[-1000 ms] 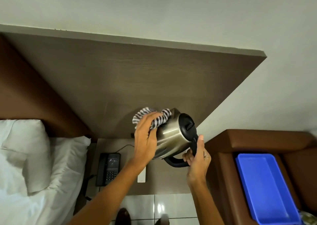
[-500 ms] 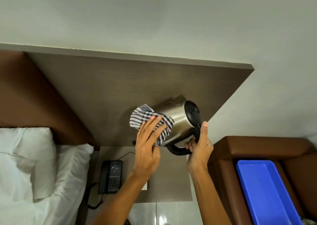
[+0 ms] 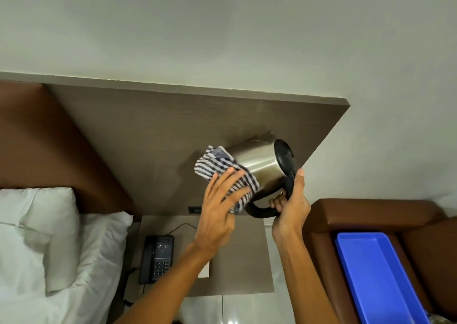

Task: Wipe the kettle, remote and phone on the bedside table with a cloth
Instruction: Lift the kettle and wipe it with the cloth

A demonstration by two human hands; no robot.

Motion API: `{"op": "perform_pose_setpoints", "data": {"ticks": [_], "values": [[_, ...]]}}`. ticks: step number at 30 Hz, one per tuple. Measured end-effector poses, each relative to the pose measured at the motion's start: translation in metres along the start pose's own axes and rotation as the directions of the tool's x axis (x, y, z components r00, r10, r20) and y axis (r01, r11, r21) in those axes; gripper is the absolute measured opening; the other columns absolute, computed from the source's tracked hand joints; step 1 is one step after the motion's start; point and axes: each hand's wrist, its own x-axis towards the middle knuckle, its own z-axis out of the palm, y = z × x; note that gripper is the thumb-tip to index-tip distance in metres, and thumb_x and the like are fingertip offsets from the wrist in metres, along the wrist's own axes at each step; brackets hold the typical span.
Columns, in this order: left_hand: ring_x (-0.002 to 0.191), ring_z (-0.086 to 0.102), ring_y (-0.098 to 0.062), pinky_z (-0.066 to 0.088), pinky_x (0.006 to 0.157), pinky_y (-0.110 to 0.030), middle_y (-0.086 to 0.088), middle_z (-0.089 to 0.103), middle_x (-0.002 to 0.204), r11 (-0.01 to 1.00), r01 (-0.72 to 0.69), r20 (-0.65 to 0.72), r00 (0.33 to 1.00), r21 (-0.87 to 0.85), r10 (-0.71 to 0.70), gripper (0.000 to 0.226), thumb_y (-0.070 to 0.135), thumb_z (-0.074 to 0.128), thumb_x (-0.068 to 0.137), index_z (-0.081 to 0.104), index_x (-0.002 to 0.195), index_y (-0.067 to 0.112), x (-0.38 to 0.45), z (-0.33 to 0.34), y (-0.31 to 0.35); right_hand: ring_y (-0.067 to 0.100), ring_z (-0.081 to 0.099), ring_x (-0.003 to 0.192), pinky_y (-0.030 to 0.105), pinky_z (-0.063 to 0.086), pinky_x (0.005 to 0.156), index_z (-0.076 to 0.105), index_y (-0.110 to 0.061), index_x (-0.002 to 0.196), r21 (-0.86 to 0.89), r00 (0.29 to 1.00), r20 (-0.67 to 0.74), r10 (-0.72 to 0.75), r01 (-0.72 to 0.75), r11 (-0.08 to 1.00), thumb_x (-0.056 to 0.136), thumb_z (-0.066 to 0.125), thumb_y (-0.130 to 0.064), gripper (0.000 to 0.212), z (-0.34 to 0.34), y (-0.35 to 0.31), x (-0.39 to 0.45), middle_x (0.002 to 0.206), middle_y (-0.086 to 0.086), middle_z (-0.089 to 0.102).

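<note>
A steel kettle [image 3: 259, 163] with a black lid and handle is held in the air on its side, base pointing left. My right hand [image 3: 290, 205] grips its black handle. My left hand [image 3: 220, 207] presses a blue-and-white striped cloth [image 3: 220, 168] flat against the kettle's base and lower side, fingers spread. Below, on the bedside table [image 3: 237, 274], lies a black phone [image 3: 157, 258] at the left. A white remote [image 3: 205, 271] shows only as a corner beside my left forearm.
A bed with white pillows [image 3: 49, 237] lies left of the table. A brown seat [image 3: 371, 215] holding a blue tray [image 3: 376, 276] stands at the right. A dark wooden wall panel [image 3: 173, 138] rises behind the kettle.
The kettle has tipped further onto its side, lid turned right. My left hand with the cloth has slid from the kettle's upper side down over its base.
</note>
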Motion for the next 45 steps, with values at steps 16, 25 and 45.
{"op": "perform_pose_setpoints", "data": {"ticks": [16, 25, 45], "values": [[0.153, 0.041, -0.027, 0.025, 0.127, -0.062, -0.003, 0.053, 0.157, 0.999, 0.025, -0.022, 0.999, -0.038, -0.026, 0.055, -0.004, 0.047, 0.093, 0.062, 0.142, 0.016, 0.054, 0.009, 0.033, 0.010, 0.053, 0.057, 0.031, 0.050, 0.061, 0.070, -0.013, 0.062, 0.041, 1.000, 0.014, 0.000, -0.001, 0.999, 0.079, 0.073, -0.078, 0.067, -0.003, -0.007, -0.007, 0.059, -0.004, 0.054], [0.152, 0.042, -0.030, 0.031, 0.125, -0.061, -0.006, 0.053, 0.157, 0.998, 0.062, -0.012, 0.998, 0.007, -0.061, 0.056, -0.009, 0.046, 0.093, 0.065, 0.140, 0.014, 0.042, -0.009, 0.008, 0.011, 0.040, 0.049, 0.032, 0.042, 0.054, 0.061, -0.023, 0.065, 0.141, 0.998, 0.002, 0.059, -0.058, 0.988, 0.083, 0.076, -0.073, 0.055, 0.003, -0.007, -0.017, 0.054, -0.005, 0.040], [0.154, 0.040, -0.032, 0.029, 0.126, -0.062, -0.014, 0.052, 0.157, 0.990, -0.140, 0.056, 0.989, 0.029, 0.138, 0.050, -0.010, 0.044, 0.100, 0.066, 0.139, 0.011, 0.030, -0.022, 0.004, 0.010, 0.051, 0.054, 0.030, 0.049, 0.054, 0.072, -0.024, 0.068, 0.121, 0.999, -0.034, 0.011, -0.007, 0.993, 0.076, 0.077, -0.079, 0.056, 0.016, -0.016, -0.020, 0.060, -0.002, 0.054]]}}
